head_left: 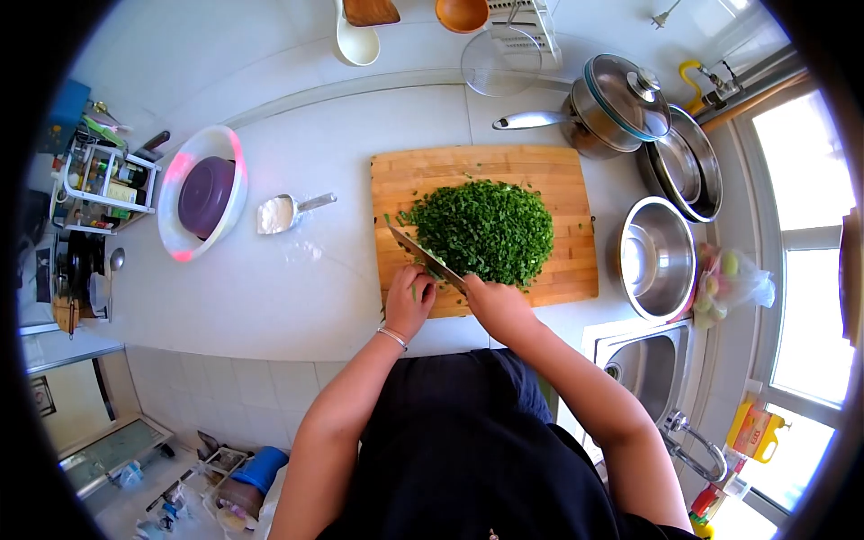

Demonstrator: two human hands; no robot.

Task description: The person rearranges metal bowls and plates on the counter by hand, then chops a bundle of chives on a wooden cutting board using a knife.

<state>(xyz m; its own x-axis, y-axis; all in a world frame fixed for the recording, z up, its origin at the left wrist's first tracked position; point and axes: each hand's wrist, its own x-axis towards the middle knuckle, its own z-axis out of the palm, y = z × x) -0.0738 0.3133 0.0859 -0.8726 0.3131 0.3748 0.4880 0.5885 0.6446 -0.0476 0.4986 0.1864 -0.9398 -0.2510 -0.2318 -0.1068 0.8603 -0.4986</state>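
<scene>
My right hand (498, 309) is closed around the handle of a kitchen knife (426, 256). Its blade slants up and left across the near left side of a wooden cutting board (576, 261). Beside the blade, my left hand (410, 301) has its fingers curled in, with bits of greens showing at them; most of what they grip is hidden. A large heap of finely chopped greens (490, 229) covers the middle of the board, right of the blade, and small scraps lie around it.
Left of the board are a metal scoop of white powder (277, 214) and a purple bowl (207, 198) inside a pale basin (174, 236). To the right stand a lidded saucepan (601, 108), a steel bowl (655, 258), bagged fruit (724, 283) and a sink (652, 360).
</scene>
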